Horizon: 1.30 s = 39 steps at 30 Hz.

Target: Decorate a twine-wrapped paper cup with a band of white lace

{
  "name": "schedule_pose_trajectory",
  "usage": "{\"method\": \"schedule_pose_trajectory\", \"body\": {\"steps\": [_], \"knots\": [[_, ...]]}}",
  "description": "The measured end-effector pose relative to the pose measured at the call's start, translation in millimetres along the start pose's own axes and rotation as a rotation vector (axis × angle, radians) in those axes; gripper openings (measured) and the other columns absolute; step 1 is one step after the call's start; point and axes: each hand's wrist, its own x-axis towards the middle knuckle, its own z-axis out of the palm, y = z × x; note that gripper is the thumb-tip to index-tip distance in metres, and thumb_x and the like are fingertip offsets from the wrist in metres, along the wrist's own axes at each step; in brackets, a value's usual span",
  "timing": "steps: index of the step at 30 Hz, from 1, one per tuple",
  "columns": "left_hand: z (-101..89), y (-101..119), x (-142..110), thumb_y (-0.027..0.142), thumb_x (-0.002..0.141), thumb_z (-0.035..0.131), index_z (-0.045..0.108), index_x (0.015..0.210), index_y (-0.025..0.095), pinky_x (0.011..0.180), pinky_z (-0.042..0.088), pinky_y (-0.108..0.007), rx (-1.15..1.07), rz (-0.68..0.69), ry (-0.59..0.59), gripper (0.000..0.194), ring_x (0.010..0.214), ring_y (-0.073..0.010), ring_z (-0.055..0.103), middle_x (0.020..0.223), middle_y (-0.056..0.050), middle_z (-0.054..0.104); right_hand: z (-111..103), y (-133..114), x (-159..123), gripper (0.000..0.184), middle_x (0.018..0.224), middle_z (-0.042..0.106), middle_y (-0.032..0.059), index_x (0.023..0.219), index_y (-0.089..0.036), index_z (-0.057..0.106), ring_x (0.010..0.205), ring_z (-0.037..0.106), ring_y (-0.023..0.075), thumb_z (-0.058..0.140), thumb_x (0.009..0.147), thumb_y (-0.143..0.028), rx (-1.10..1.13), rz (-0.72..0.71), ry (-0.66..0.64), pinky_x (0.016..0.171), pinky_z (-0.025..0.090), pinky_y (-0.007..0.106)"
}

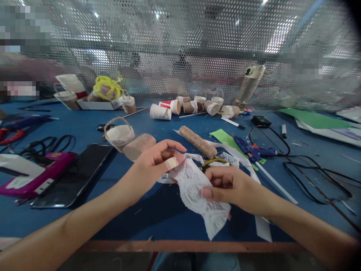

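A piece of white lace (194,184) hangs between my hands over the front of the blue table. My left hand (162,160), with a plaster on one finger, pinches its upper left end. Farther down, my right hand (225,184) grips the lace between thumb and fingers. Just behind the right fingers lies a yellow-handled tool (216,162), mostly hidden. A twine roll (197,141) lies beyond the hands. Left of it are a brown cardboard tube (141,145) and a small white-lined basket (120,135) with an arched handle.
A blue glue gun (248,146) with a black cord lies to the right, near green paper (316,118). On the left are a phone (76,177) and a magenta device (50,175). Paper cups (160,111), small baskets and a bottle (249,86) line the back by the perforated screen.
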Motion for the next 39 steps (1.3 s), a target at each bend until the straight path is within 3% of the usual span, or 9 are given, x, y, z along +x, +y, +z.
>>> {"method": "schedule_pose_trajectory", "body": {"steps": [6, 11, 13, 16, 21, 24, 31, 34, 39], "knots": [[-0.3, 2.0, 0.7, 0.030, 0.091, 0.069, 0.064, 0.103, 0.019, 0.053, 0.052, -0.020, 0.005, -0.008, 0.004, 0.017, 0.063, -0.0103, 0.059, 0.082, 0.001, 0.065, -2.8, 0.1, -0.5, 0.026, 0.066, 0.066, -0.0025, 0.093, -0.014, 0.066, 0.044, 0.059, 0.0059, 0.075, 0.089, -0.038, 0.156, -0.006, -0.057, 0.041, 0.053, 0.015], [-4.5, 3.9, -1.4, 0.029, 0.089, 0.074, 0.065, 0.100, 0.020, 0.078, 0.054, -0.025, 0.244, 0.226, 0.154, 0.017, 0.089, -0.0152, 0.064, 0.098, -0.002, 0.067, -3.1, -1.2, -3.0, 0.027, 0.076, 0.072, 0.0013, 0.103, -0.014, 0.069, 0.046, 0.061, 0.0047, 0.073, 0.092, -0.038, 0.191, 0.005, -0.043, 0.043, 0.053, 0.012], [-4.6, 4.0, -3.4, 0.036, 0.091, 0.071, 0.062, 0.094, 0.020, 0.069, 0.053, -0.024, 0.235, 0.202, 0.096, 0.019, 0.074, -0.0131, 0.062, 0.083, 0.000, 0.066, -3.0, -1.0, -2.8, 0.028, 0.077, 0.072, 0.0019, 0.106, -0.014, 0.069, 0.046, 0.062, 0.0053, 0.072, 0.093, -0.038, 0.197, -0.018, -0.023, 0.043, 0.053, 0.013], [-2.5, 2.3, -5.7, 0.046, 0.096, 0.063, 0.052, 0.087, 0.020, 0.057, 0.051, -0.025, 0.124, 0.045, -0.127, 0.030, 0.058, -0.0130, 0.061, 0.068, 0.001, 0.067, -3.1, -0.7, -2.1, 0.029, 0.077, 0.072, 0.0008, 0.113, -0.017, 0.070, 0.050, 0.065, 0.0081, 0.073, 0.092, -0.037, 0.197, -0.083, 0.029, 0.045, 0.056, 0.016], [3.2, -2.2, -6.8, 0.043, 0.097, 0.064, 0.051, 0.116, 0.022, 0.080, 0.057, -0.031, 0.046, -0.053, -0.315, 0.031, 0.089, -0.0196, 0.073, 0.097, -0.005, 0.076, -2.7, -0.6, -2.2, 0.031, 0.079, 0.073, -0.0010, 0.123, -0.024, 0.067, 0.057, 0.069, 0.0103, 0.070, 0.095, -0.036, 0.080, -0.132, 0.110, 0.051, 0.059, 0.018], [5.0, -4.5, -6.7, 0.040, 0.092, 0.071, 0.047, 0.126, 0.025, 0.087, 0.056, -0.033, 0.048, -0.048, -0.266, 0.044, 0.104, -0.0216, 0.071, 0.115, -0.006, 0.073, 0.1, -0.2, -1.1, 0.034, 0.081, 0.074, -0.0004, 0.125, -0.024, 0.065, 0.060, 0.071, 0.0101, 0.070, 0.094, -0.036, 0.029, -0.145, 0.132, 0.055, 0.060, 0.018], [2.7, -12.6, -6.0, 0.037, 0.088, 0.076, 0.054, 0.120, 0.024, 0.079, 0.056, -0.032, 0.099, 0.069, -0.085, 0.040, 0.096, -0.0209, 0.068, 0.104, -0.004, 0.067, 6.6, 1.4, 0.3, 0.044, 0.079, 0.076, -0.0003, 0.134, -0.023, 0.051, 0.058, 0.074, 0.0155, 0.067, 0.096, -0.039, 0.030, -0.095, 0.089, 0.054, 0.062, 0.025], [2.9, -11.4, -7.3, 0.035, 0.090, 0.075, 0.055, 0.117, 0.024, 0.078, 0.055, -0.032, 0.099, 0.079, -0.093, 0.036, 0.094, -0.0207, 0.067, 0.103, -0.003, 0.067, 7.4, 1.2, 0.3, 0.037, 0.076, 0.075, -0.0018, 0.126, -0.024, 0.054, 0.060, 0.074, 0.0149, 0.067, 0.095, -0.041, 0.012, -0.078, 0.052, 0.055, 0.061, 0.023], [3.1, -7.6, -9.7, 0.031, 0.091, 0.072, 0.057, 0.116, 0.025, 0.077, 0.056, -0.030, 0.097, 0.111, -0.139, 0.030, 0.090, -0.0191, 0.067, 0.100, -0.002, 0.067, 8.0, 2.3, 1.5, 0.032, 0.069, 0.065, -0.0038, 0.084, -0.020, 0.061, 0.062, 0.067, 0.0103, 0.075, 0.086, -0.047, -0.100, -0.080, 0.139, 0.056, 0.057, 0.019]]}}
